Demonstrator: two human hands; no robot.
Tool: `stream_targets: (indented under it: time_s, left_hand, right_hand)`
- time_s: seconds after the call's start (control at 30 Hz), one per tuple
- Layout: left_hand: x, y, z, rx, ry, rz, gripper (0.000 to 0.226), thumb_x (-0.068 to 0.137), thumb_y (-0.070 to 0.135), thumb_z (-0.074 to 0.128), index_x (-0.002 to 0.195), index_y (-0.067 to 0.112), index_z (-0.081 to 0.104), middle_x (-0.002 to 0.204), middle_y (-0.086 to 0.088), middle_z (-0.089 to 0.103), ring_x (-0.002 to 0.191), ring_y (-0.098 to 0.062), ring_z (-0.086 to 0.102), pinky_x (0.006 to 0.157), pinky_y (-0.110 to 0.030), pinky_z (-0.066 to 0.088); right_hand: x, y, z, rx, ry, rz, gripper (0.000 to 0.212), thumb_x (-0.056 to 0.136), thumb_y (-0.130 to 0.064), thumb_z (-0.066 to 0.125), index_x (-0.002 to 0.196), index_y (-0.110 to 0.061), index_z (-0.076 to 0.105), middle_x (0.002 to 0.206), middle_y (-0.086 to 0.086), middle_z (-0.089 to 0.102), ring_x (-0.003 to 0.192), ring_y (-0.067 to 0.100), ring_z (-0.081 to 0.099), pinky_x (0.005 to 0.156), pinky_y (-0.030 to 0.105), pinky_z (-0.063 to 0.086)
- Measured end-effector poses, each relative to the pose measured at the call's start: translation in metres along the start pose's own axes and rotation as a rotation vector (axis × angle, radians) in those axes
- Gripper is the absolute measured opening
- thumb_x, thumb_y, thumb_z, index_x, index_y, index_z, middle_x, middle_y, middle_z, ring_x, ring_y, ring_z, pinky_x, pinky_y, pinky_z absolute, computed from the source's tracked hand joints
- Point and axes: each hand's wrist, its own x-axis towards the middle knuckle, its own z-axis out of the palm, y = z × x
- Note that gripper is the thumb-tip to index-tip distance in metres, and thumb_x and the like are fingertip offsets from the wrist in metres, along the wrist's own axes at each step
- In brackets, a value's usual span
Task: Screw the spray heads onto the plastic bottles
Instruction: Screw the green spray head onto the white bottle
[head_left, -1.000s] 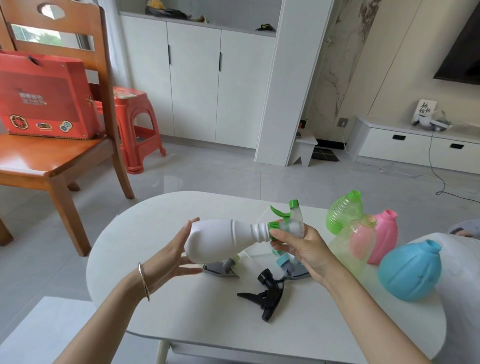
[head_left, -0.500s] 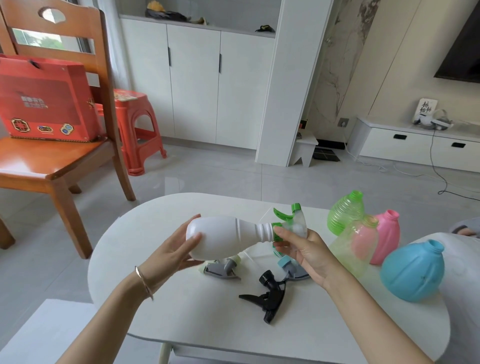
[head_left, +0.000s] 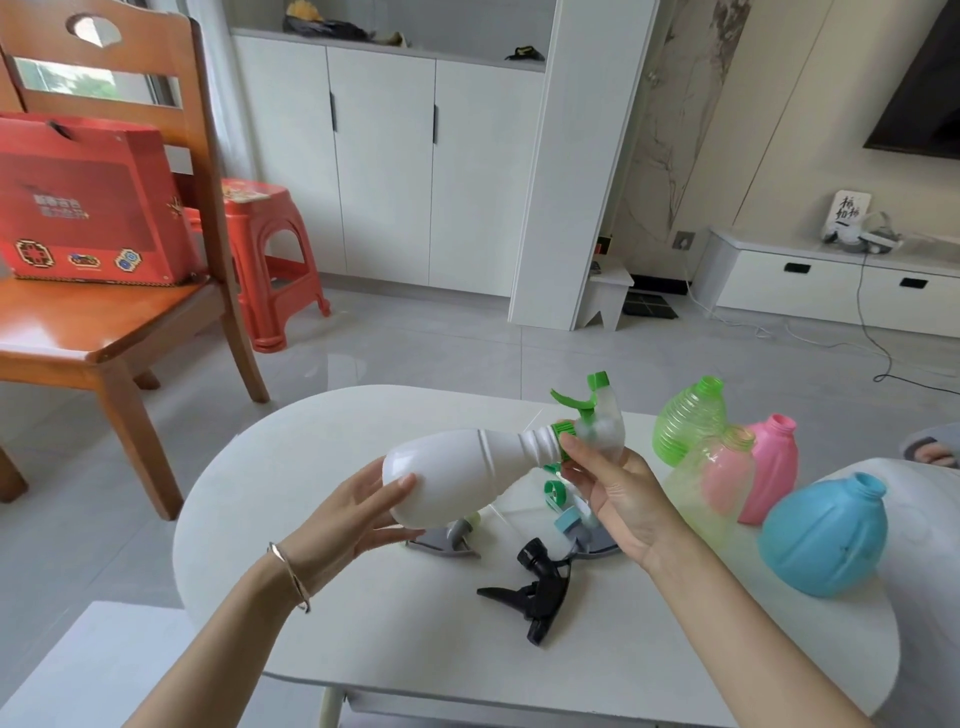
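- A black spray head (head_left: 535, 592) lies on the table (head_left: 415, 649), at 5 o'clock from the white bottle (head_left: 467, 473).
- The left hand (head_left: 358, 514) grips the bottle's base, its 8 o'clock end, above the table.
- The right hand (head_left: 618, 493) pinches the green spray head (head_left: 597, 418) on the neck, at 2 o'clock.

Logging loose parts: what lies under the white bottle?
A grey spray head lies on the table below the white bottle, partly covered by it. A green ring shows beside it; the right hand hides what it joins.
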Motion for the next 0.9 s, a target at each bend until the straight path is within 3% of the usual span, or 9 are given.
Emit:
stream_targets:
  time_s: [0.13, 0.3, 0.43, 0.5, 0.63, 0.77, 0.9]
  left_hand:
    - [-0.001, -0.003, 0.007, -0.027, -0.093, -0.111, 0.068, 0.061, 0.063, 0.075, 0.12, 0.034, 0.06, 0.114, -0.007, 0.07, 0.104, -0.033, 0.067, 0.075, -0.033, 0.058]
    - [-0.001, -0.005, 0.015, -0.073, -0.059, -0.145, 0.043, 0.067, 0.064, 0.062, 0.106, 0.045, 0.067, 0.101, -0.007, 0.073, 0.09, -0.027, 0.071, 0.064, -0.029, 0.057]
    - [0.0, -0.007, 0.015, -0.081, -0.028, -0.122, 0.065, 0.064, 0.057, 0.071, 0.119, 0.026, 0.059, 0.105, -0.01, 0.072, 0.097, -0.034, 0.069, 0.067, -0.029, 0.058]
    - [0.0, -0.006, 0.016, -0.07, -0.005, -0.084, 0.075, 0.055, 0.057, 0.081, 0.119, 0.025, 0.059, 0.108, -0.008, 0.072, 0.099, -0.034, 0.069, 0.07, -0.029, 0.058]
    - [-0.003, -0.002, 0.017, -0.064, 0.018, -0.029, 0.067, 0.053, 0.054, 0.083, 0.113, 0.031, 0.065, 0.107, -0.003, 0.073, 0.096, -0.028, 0.07, 0.07, -0.03, 0.058]
    - [-0.006, -0.001, 0.017, -0.191, 0.002, -0.076, 0.063, 0.064, 0.052, 0.07, 0.12, 0.024, 0.058, 0.102, -0.009, 0.073, 0.091, -0.035, 0.07, 0.065, -0.029, 0.059]
    - [-0.009, 0.0, 0.008, -0.434, -0.047, -0.109, 0.063, 0.067, 0.048, 0.07, 0.123, 0.024, 0.054, 0.098, -0.015, 0.072, 0.087, -0.038, 0.068, 0.062, -0.032, 0.06]
  right_hand:
    - [0.001, 0.008, 0.005, 0.039, -0.024, -0.002, 0.022, 0.069, -0.027, 0.072, 0.088, -0.019, 0.078, 0.103, -0.004, 0.074, 0.092, 0.006, 0.067, 0.084, 0.021, 0.053]
    - [0.003, 0.011, 0.011, 0.047, -0.081, 0.016, 0.027, 0.075, -0.03, 0.067, 0.1, -0.02, 0.073, 0.118, -0.003, 0.069, 0.104, 0.009, 0.063, 0.093, 0.027, 0.048]
    - [0.003, 0.011, 0.017, 0.032, -0.027, -0.002, 0.026, 0.074, -0.031, 0.067, 0.097, -0.02, 0.071, 0.126, 0.003, 0.065, 0.119, 0.01, 0.057, 0.102, 0.027, 0.04]
    - [0.001, 0.009, 0.02, 0.04, -0.003, -0.004, 0.027, 0.073, -0.031, 0.067, 0.096, -0.019, 0.071, 0.131, 0.005, 0.061, 0.124, 0.011, 0.053, 0.104, 0.026, 0.038]
    - [-0.002, 0.008, 0.025, 0.025, 0.018, -0.021, 0.031, 0.073, -0.032, 0.066, 0.099, -0.017, 0.069, 0.131, 0.006, 0.06, 0.126, 0.013, 0.052, 0.111, 0.032, 0.034]
    - [-0.003, 0.013, 0.033, -0.011, 0.014, -0.043, 0.027, 0.075, -0.036, 0.064, 0.098, -0.022, 0.069, 0.115, 0.0, 0.066, 0.113, 0.014, 0.058, 0.107, 0.035, 0.039]
    - [-0.003, 0.025, 0.06, -0.123, -0.265, 0.007, 0.034, 0.077, -0.036, 0.066, 0.109, -0.025, 0.068, 0.116, -0.004, 0.069, 0.112, 0.011, 0.061, 0.093, 0.026, 0.048]
